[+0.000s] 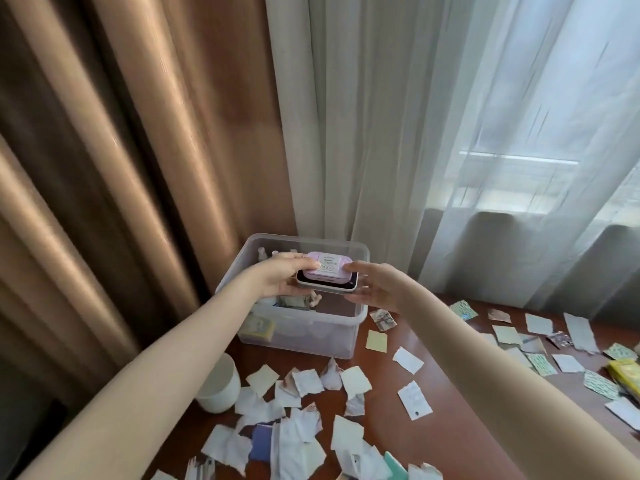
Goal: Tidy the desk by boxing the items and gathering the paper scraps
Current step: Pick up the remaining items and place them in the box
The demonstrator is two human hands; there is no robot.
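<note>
Hands: left hand (281,279) and right hand (373,289) grip the pack (327,266) by its ends
Room: above the clear bin (364,251), open-topped
Look: pink, rounded, labelled

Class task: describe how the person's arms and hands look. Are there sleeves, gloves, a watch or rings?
The left forearm and right forearm are bare, no sleeve in view. The left hand and right hand wear no gloves; no watch, bracelet or ring shows.

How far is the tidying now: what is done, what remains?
Done: several items lie inside the clear box. In hand: the left hand and right hand hold a pink case above it. Left: many paper scraps lie scattered on the desk, not yet gathered.
</note>
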